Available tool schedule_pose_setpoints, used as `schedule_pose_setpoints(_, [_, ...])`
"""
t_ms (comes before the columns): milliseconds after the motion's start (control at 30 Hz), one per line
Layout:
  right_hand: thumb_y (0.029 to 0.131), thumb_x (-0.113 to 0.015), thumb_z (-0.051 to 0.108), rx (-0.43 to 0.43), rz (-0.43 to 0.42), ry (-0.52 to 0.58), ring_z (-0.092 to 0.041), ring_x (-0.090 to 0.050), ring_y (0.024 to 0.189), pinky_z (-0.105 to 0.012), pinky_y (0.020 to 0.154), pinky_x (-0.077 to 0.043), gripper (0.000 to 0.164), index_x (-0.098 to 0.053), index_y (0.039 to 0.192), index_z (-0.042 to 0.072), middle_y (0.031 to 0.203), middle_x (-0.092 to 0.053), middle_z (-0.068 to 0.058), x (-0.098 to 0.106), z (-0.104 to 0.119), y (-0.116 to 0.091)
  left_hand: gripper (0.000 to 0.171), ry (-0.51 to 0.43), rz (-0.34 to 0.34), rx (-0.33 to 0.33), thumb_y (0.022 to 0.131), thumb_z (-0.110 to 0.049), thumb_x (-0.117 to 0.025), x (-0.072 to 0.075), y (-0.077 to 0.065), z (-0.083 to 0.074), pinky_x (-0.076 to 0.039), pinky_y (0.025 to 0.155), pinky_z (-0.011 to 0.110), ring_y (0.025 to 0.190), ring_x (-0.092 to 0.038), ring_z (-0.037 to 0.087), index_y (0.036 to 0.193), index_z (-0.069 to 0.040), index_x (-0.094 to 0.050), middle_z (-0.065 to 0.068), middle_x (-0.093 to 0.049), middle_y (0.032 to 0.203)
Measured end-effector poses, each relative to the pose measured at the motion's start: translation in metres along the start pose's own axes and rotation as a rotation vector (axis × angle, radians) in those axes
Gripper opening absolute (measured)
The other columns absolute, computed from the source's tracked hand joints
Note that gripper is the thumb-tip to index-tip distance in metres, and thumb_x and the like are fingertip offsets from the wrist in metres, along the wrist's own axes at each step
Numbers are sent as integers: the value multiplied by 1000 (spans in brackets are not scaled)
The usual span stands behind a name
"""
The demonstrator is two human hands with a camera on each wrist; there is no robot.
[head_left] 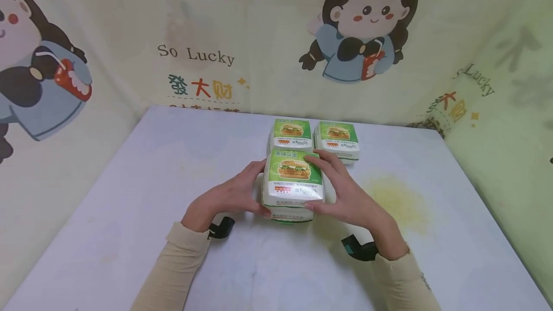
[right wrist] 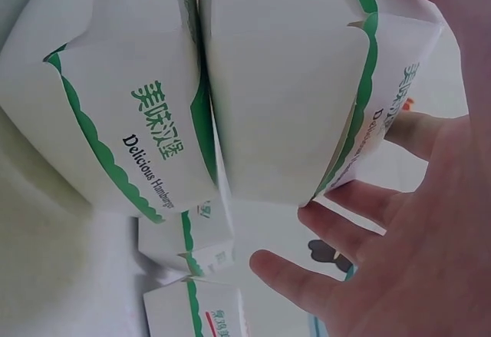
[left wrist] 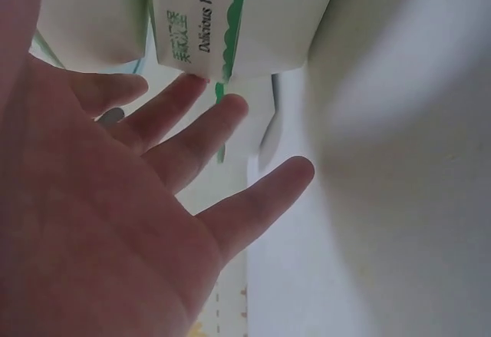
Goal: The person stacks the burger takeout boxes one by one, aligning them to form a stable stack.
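Both arms (head_left: 172, 265) reach forward, the left hand (head_left: 235, 192) with spread fingers (left wrist: 265, 197), the right hand (head_left: 351, 200) gripping with its thumb (head_left: 323, 208).

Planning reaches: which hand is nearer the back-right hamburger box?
Right. The right hand is just in front of the back-right hamburger box; the left hand is farther left.

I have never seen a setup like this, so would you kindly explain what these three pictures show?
There is no machine here, only a person's bare left hand and right hand. The wide picture comes from a camera worn on the head; each close, sideways-looking one comes from a camera on one wrist. On the table stand the left box and right box, side by side at the back, with the lower box in front. The right hand holds the upper box directly over that one. The left hand is at the left of this pair; its exact hold is unclear.
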State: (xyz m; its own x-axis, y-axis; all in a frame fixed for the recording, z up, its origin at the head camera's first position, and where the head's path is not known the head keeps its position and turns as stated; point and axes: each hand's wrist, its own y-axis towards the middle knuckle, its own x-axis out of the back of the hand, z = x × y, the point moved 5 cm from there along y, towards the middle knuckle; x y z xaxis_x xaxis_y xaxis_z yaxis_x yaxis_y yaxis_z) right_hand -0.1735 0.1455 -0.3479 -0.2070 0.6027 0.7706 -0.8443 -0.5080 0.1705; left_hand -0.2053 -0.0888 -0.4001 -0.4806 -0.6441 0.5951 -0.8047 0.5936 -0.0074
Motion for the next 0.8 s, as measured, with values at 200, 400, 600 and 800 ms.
schedule_pose_setpoints(200, [78, -82, 44, 30, -27, -1, -23, -22, 147, -57, 107, -43, 94, -27, 154, 36, 162, -18, 1, 6, 0, -1, 131, -13, -8, 73, 61, -38, -94, 12, -6, 3, -31, 119, 51, 147, -28, 23, 160, -23, -9, 2, -27, 157])
schedule_pose_setpoints(400, [78, -82, 43, 25, -25, -1, -25, -22, 147, -61, 109, -40, 95, -26, 154, 35, 162, -17, 0, 8, -1, -3, 126, -132, -31, 77, 67, -31, -92, 25, -19, 6, -31, 119, 53, 152, -22, 24, 159, -32, -6, 0, -19, 163])
schedule_pose_setpoints(600, [78, -82, 43, 22, -24, 10, -21, -24, 145, -57, 109, -41, 95, -26, 154, 36, 159, -20, 4, 7, -2, -1, 119, -209, -44, -93, 72, -21, -89, 26, -17, -7, -32, 118, 53, 152, -21, 20, 158, -35, -9, 3, -19, 164])
schedule_pose_setpoints(800, [79, -81, 44, 11, -19, 20, -22, -28, 140, -55, 106, -45, 93, -27, 154, 37, 154, -24, 4, 3, -3, -1, 120, -178, -64, -166, 70, -26, -91, 19, -10, -18, -34, 117, 55, 150, -21, 16, 159, -31, -10, -2, -19, 163])
